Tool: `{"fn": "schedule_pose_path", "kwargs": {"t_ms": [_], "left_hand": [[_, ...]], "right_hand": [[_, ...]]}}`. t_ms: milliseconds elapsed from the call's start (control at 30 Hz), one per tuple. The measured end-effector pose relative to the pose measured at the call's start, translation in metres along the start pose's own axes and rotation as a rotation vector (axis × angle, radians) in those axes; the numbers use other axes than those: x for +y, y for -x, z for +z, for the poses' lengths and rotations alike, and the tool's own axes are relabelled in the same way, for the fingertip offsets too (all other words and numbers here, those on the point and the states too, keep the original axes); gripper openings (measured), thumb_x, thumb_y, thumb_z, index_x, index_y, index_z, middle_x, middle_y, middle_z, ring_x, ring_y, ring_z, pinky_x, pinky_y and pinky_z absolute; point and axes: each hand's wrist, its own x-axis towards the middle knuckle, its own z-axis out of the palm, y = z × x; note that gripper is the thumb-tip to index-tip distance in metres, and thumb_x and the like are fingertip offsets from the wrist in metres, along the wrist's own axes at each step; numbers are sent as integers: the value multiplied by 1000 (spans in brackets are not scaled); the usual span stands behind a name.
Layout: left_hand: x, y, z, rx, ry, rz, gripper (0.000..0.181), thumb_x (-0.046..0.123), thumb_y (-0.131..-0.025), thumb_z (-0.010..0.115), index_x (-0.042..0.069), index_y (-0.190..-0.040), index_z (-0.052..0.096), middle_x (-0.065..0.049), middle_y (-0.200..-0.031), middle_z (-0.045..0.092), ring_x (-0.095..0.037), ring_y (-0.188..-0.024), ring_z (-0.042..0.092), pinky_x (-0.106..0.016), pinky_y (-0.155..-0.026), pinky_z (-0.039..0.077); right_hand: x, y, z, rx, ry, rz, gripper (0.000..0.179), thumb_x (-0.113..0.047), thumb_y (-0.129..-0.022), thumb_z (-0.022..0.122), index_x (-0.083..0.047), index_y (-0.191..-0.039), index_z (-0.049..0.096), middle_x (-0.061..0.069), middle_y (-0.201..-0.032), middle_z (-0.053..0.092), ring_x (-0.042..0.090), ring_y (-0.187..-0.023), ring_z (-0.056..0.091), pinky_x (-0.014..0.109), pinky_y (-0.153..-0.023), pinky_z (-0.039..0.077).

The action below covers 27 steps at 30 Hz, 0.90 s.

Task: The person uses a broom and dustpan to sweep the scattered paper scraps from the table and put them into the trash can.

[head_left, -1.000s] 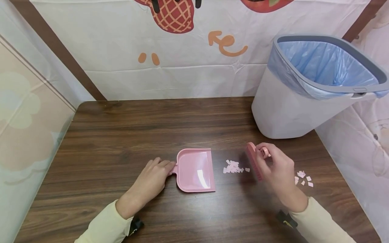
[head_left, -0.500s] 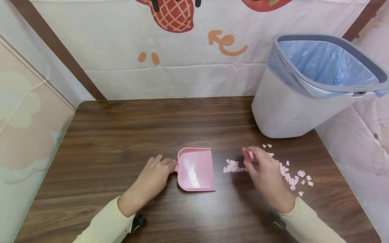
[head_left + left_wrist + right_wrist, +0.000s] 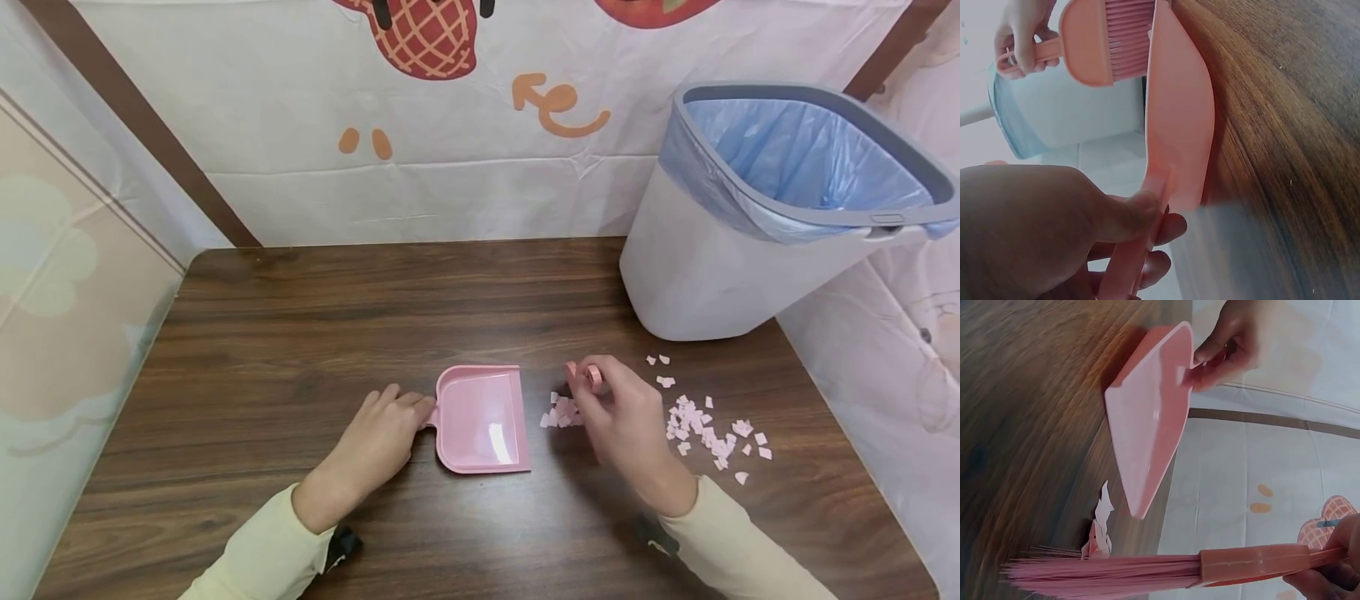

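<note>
My left hand (image 3: 375, 446) grips the handle of a pink dustpan (image 3: 480, 417), which lies on the table with its wide lip facing right. In the left wrist view the thumb and fingers wrap around that handle. A pink hand brush (image 3: 1254, 565) is held by its handle in my right hand (image 3: 626, 425), bristles down. Its bristles (image 3: 1104, 575) touch a small heap of pale pink paper scraps (image 3: 561, 411) just right of the dustpan lip. From the head view the hand covers most of the brush. The dustpan holds no scraps that I can see.
More paper scraps (image 3: 697, 425) lie scattered on the wooden table (image 3: 337, 308) right of my right hand. A white bin (image 3: 697, 258) with a blue liner (image 3: 810, 158) stands at the back right. A printed cloth (image 3: 465, 192) hangs behind the table.
The right hand has moved left with the brush, nearing the dustpan. The small heap of scraps has shifted slightly left. Scraps formerly behind the hand now show. The left hand and dustpan stay nearly still.
</note>
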Motion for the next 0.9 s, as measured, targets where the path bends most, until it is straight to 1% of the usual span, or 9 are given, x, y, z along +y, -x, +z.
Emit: {"fn": "schedule_pose_path", "kwargs": {"t_ms": [133,200,367,433,567,733,800,900], "left_hand": [[0,0,0,3,-5,1,5,5,-92,69,8,-97,70,-7,-96,74,-30,-80,57,-43,-67,46],[1,0,0,10,-11,5,5,5,-91,69,8,-95,70,-6,-95,74,-30,-79,57,-43,-66,45],[1,0,0,31,-23,15,4,6,-90,70,9,-93,69,-6,-92,74,-30,-77,56,-43,-64,44],[2,0,0,32,-23,15,4,6,-90,70,9,-92,69,-6,-92,74,-30,-76,55,-42,-64,44],[2,0,0,23,-15,6,4,5,-91,69,8,-93,69,-6,-93,74,-30,-77,55,-43,-65,45],[2,-1,0,11,-7,-4,4,5,-91,69,8,-94,70,-6,-93,74,-30,-77,56,-43,-65,45],[2,0,0,7,-5,-6,4,5,-92,69,8,-94,70,-6,-94,74,-30,-78,56,-43,-65,45],[2,0,0,7,-3,-9,5,4,-91,69,8,-94,70,-7,-94,74,-31,-78,56,-44,-65,45]], "right_hand": [[-4,-2,6,-6,-26,1,16,4,-84,77,-7,-86,66,-1,-75,59,8,-68,56,14,-56,50],[-6,-2,9,-5,-48,6,16,3,-84,77,-7,-86,65,-1,-75,59,8,-68,57,15,-56,51],[-12,-3,18,-15,-119,20,16,5,-85,74,-7,-86,64,0,-75,59,10,-64,61,16,-51,52],[-14,-4,21,-20,-126,18,16,5,-86,74,-7,-85,63,0,-75,59,10,-64,61,17,-51,52],[-17,-4,25,-29,-106,19,15,3,-86,73,-8,-84,63,0,-76,60,10,-68,62,18,-54,53],[-22,-4,29,-43,-113,31,15,5,-85,71,-8,-85,64,0,-77,63,11,-69,62,19,-55,52],[-24,-4,31,-41,-121,22,16,6,-85,71,-8,-85,64,0,-77,63,11,-68,62,18,-55,52],[-26,-4,34,-31,-139,1,18,9,-83,71,-7,-86,64,1,-77,64,10,-67,62,21,-55,53]]}}
